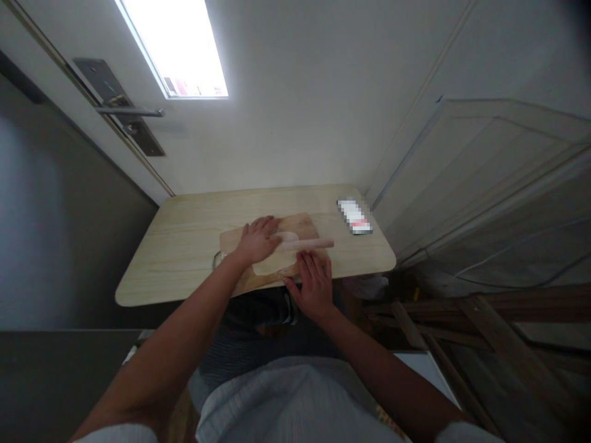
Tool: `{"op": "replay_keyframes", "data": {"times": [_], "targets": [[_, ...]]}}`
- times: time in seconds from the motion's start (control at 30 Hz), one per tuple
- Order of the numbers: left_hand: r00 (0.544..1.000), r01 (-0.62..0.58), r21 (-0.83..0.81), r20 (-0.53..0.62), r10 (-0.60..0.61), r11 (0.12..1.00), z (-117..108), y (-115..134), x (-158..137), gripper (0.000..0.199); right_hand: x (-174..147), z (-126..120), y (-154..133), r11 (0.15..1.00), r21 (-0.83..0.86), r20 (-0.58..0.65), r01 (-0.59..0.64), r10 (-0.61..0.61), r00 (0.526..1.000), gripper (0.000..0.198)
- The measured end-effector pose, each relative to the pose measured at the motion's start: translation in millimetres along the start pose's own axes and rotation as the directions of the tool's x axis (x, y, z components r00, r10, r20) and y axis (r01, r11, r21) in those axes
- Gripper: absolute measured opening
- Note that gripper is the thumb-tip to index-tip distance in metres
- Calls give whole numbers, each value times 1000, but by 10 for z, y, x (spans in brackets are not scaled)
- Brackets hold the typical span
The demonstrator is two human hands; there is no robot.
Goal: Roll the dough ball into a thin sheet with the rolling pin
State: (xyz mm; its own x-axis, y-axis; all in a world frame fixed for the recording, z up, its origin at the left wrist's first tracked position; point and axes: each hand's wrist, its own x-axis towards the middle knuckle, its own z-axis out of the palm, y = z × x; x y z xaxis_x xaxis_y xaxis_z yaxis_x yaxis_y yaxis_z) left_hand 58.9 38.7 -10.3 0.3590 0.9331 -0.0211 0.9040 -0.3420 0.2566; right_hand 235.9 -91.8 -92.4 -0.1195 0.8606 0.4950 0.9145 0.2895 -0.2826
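Observation:
A wooden cutting board (305,223) lies near the front edge of the table, with a thin sheet of pale dough (272,264) on it. Across the dough rests a light rolling pin (309,244), its right end past the board's right side. My left hand (259,242) lies flat over the pin's left end, fingers stretched out and hiding that end. Below the pin, my right hand (314,284) is open. Its fingertips touch down near the dough's right edge, and its thumb is at the board's near edge.
A phone (354,216) with a blurred screen lies at the right of the pale wooden table (180,246). A metal ring (215,261) sticks out from the board's left side. Behind the table is a white door with a handle (132,112). Wooden beams (503,326) stand at right.

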Motion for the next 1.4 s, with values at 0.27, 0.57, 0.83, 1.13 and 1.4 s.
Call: {"op": "replay_keyframes", "data": {"times": [0.27, 0.57, 0.83, 1.13, 1.4], "targets": [[995, 92, 63, -42, -90, 994, 3, 75, 74, 49, -21, 3, -7, 999, -30, 27, -32, 33, 999, 67], [980, 161, 107, -133, -146, 981, 85, 185, -322, 59, 8, -55, -25, 999, -34, 42, -17, 18, 999, 62], [958, 252, 81, -165, -236, 964, 108, 296, -174, 60, 1, -42, -4, 1000, -17, 52, -12, 13, 999, 67], [971, 198, 45, -143, -190, 979, 57, 267, 381, 48, 32, -50, -13, 999, -36, 38, 25, -24, 999, 73], [955, 230, -2, -190, -226, 973, 136, 294, -73, 57, -6, -28, -8, 1000, -24, 49, -6, 7, 999, 69]]}}
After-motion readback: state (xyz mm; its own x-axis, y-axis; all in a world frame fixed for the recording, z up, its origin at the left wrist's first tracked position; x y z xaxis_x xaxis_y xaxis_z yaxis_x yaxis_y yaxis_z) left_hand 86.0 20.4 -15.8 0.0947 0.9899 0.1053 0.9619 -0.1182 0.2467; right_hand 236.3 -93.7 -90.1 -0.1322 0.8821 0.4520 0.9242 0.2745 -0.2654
